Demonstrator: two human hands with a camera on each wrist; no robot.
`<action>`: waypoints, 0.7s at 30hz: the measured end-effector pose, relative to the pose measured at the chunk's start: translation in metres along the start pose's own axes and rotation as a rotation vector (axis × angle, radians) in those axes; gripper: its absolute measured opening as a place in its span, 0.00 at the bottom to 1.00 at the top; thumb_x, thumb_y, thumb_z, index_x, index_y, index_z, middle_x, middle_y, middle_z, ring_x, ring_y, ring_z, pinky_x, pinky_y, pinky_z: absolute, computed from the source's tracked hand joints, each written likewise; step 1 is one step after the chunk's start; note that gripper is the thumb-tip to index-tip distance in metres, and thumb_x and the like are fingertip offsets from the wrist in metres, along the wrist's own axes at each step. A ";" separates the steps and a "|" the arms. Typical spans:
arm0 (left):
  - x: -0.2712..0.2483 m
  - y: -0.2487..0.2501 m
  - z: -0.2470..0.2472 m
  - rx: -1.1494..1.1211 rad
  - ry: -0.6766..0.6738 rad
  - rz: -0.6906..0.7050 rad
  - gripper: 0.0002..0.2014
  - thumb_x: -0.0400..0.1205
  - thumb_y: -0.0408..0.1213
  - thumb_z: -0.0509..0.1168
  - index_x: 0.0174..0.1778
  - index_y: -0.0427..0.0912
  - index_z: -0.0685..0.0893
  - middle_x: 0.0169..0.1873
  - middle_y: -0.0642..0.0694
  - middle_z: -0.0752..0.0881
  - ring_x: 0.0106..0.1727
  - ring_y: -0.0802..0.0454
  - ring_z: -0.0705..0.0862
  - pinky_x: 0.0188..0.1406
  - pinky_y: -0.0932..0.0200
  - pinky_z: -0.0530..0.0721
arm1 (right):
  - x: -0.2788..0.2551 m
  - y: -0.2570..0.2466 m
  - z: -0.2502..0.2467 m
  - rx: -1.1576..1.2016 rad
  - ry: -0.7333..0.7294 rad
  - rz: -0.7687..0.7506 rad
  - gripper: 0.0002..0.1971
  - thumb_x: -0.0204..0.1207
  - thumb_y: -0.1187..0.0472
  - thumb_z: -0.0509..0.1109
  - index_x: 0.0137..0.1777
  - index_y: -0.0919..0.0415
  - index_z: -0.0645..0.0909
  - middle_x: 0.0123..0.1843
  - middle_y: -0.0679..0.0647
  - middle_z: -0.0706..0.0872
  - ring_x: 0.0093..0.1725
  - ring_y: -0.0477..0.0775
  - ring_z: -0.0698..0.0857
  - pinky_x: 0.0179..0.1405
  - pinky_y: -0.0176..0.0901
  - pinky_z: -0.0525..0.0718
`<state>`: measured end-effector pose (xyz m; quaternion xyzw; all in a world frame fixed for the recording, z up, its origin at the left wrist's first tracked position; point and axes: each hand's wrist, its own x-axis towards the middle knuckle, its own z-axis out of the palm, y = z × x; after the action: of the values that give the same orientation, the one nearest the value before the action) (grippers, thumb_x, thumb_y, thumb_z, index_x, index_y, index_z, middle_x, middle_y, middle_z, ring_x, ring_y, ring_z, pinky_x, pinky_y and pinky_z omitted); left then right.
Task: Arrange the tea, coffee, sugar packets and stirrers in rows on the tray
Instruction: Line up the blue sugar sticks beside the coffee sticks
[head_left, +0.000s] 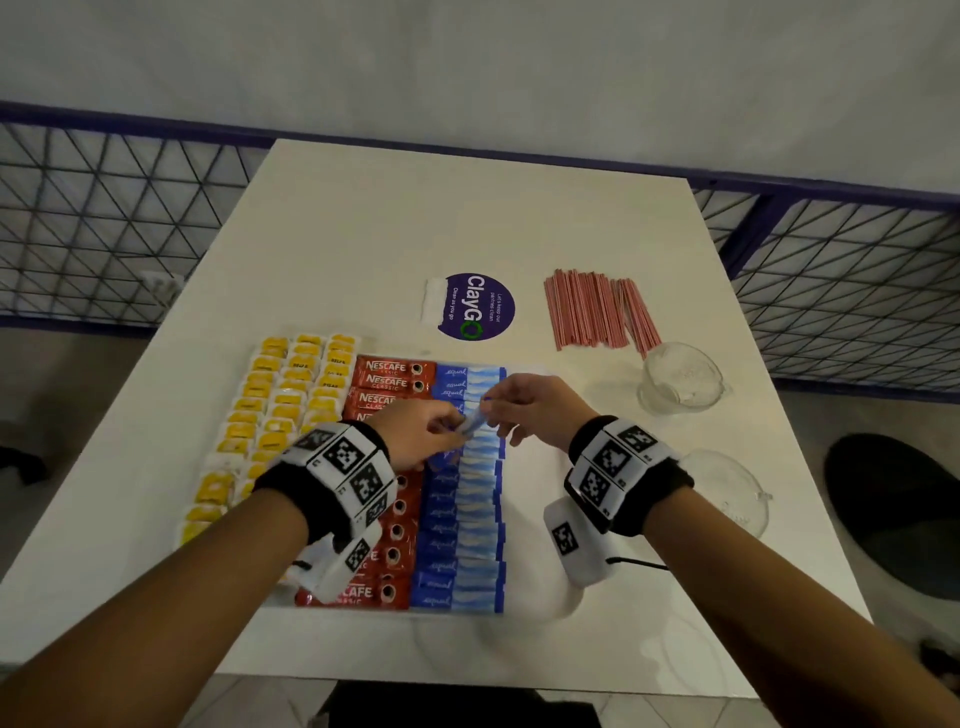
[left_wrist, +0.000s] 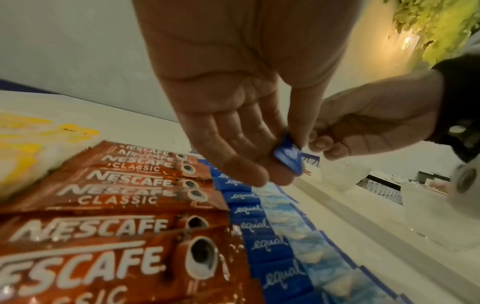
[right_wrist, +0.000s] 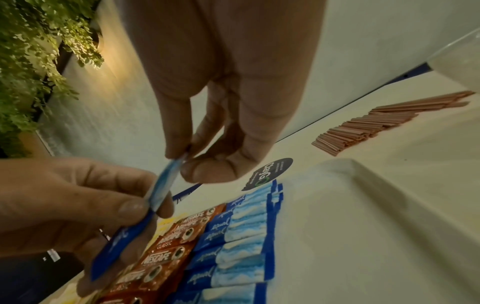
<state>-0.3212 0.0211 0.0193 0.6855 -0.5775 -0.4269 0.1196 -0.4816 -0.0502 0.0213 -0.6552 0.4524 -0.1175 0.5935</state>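
Note:
A blue Equal sugar packet (head_left: 475, 422) hangs above the tray, pinched at both ends. My left hand (head_left: 431, 431) grips its dark-blue end (left_wrist: 288, 159); my right hand (head_left: 511, 402) pinches its light-blue end (right_wrist: 166, 185) between thumb and fingers. Below on the clear tray (head_left: 540, 519) lie rows: yellow tea bags (head_left: 270, 415) at the left, red Nescafe coffee sticks (head_left: 389, 379) in the middle, blue sugar packets (head_left: 462, 519) to their right. The tray's right part is bare. A pile of red stirrers (head_left: 597, 309) lies on the table beyond the tray, at the far right.
Two clear glass bowls (head_left: 680, 379) (head_left: 727, 493) stand on the white table (head_left: 363, 234) right of the tray. A round purple sticker (head_left: 478, 306) and a white packet (head_left: 434, 301) lie beyond the tray. Wire fencing (head_left: 104, 218) runs behind the table.

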 end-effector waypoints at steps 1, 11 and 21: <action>0.001 -0.002 0.001 0.000 0.010 -0.006 0.12 0.81 0.41 0.65 0.59 0.44 0.81 0.48 0.50 0.82 0.46 0.53 0.81 0.37 0.68 0.77 | 0.000 0.003 0.000 -0.013 -0.001 0.005 0.05 0.77 0.66 0.69 0.39 0.61 0.79 0.31 0.53 0.81 0.20 0.36 0.79 0.22 0.28 0.79; 0.003 -0.019 0.013 -0.104 0.266 -0.018 0.06 0.77 0.29 0.68 0.48 0.40 0.87 0.47 0.46 0.87 0.48 0.55 0.82 0.44 0.69 0.78 | -0.007 0.039 0.000 0.031 0.060 0.237 0.07 0.74 0.66 0.72 0.35 0.62 0.81 0.31 0.55 0.82 0.25 0.44 0.80 0.31 0.28 0.83; 0.014 -0.018 0.021 0.146 0.251 -0.021 0.06 0.78 0.28 0.68 0.49 0.37 0.87 0.54 0.41 0.83 0.56 0.46 0.81 0.59 0.57 0.77 | 0.000 0.054 0.008 0.083 0.115 0.329 0.09 0.70 0.69 0.75 0.34 0.61 0.78 0.31 0.56 0.83 0.19 0.40 0.82 0.38 0.37 0.86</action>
<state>-0.3246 0.0212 -0.0111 0.7463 -0.5805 -0.2959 0.1361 -0.5003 -0.0388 -0.0290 -0.5396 0.5816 -0.0743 0.6043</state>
